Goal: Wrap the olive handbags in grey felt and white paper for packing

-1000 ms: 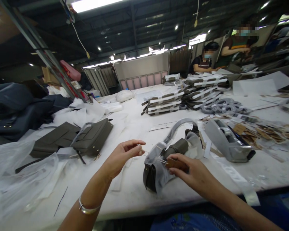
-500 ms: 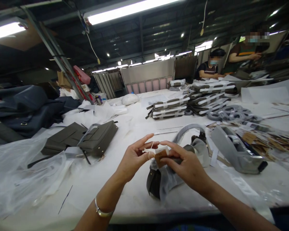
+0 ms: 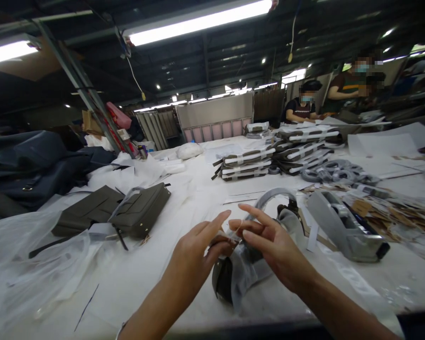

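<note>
A small olive handbag [image 3: 222, 278], partly wrapped in clear plastic with a grey-wrapped handle [image 3: 273, 194], lies on the white table [image 3: 156, 278] in front of me. Both hands meet just above it. My left hand [image 3: 194, 257] pinches a small brown tag [image 3: 230, 241] with its thumb, its index finger stretched out. My right hand [image 3: 274, 245] pinches a thin pale string [image 3: 238, 227] at its fingertips, the other fingers extended. Most of the tag is hidden between the hands.
A grey tape dispenser [image 3: 343, 226] stands to the right, with brown tags in bags [image 3: 396, 210] beyond it. Two olive bags [image 3: 127, 212] lie left, beside crumpled plastic [image 3: 28, 259]. Stacks of wrapped bags [image 3: 248, 163] fill the far table. Two people [image 3: 304, 106] work at the far right.
My hands have dropped closer to the bag and turned; the tag held up in my right hand is now tucked between them. The camera tilted slightly.
</note>
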The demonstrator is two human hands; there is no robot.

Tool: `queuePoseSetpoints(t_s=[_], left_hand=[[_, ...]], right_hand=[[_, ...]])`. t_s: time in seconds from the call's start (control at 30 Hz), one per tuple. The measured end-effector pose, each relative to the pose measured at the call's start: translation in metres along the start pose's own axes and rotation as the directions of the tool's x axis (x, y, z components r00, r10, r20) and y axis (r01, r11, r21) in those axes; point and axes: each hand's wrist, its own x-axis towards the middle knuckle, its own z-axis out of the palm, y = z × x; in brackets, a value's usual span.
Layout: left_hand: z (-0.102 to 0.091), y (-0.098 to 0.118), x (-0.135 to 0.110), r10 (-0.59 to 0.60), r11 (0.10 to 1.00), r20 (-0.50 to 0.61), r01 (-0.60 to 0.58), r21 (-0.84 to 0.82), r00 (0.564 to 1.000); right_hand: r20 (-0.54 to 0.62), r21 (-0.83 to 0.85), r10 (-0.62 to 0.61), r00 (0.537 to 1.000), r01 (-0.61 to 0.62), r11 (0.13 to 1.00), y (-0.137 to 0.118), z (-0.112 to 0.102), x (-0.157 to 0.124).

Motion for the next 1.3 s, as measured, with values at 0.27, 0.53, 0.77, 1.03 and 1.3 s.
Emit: queuePoseSetpoints(t_s=[0.27, 0.53, 0.77, 1.03, 1.3], left_hand=[[-0.012, 0.000, -0.017, -0.199, 0.973, -0.305, 0.152, -0.173, 0.931], [0.008, 0.046, -0.040, 0.533, 0.832, -0.082, -0.505, 0.229, 0.842], [0.070, 0.020, -0.059, 0.634, 0.733, 0.246, -0.671, 0.112, 0.734], [0.093, -0.037, -0.126, -0.363, 0.932, -0.354, 0.327, -0.159, 0.862], [0.146, -0.073, -0.088, -0.675, 0.726, -0.093, 0.635, -0.265, 0.732]], right_hand=[[0.050, -0.528, -0.297, 0.953, 0.278, 0.802, 0.024, -0.005, -0.010], [0.271, -0.726, -0.498, 0.823, 0.515, 0.455, 0.046, -0.012, 0.016], [0.230, -0.725, -0.466, 0.854, 0.470, 0.503, 0.051, -0.035, 0.006], [-0.193, -0.915, -0.521, 0.831, 0.040, 0.402, 0.071, -0.126, -0.052], [-0.287, -0.890, -0.430, 0.856, -0.072, 0.449, 0.100, -0.156, -0.022]])
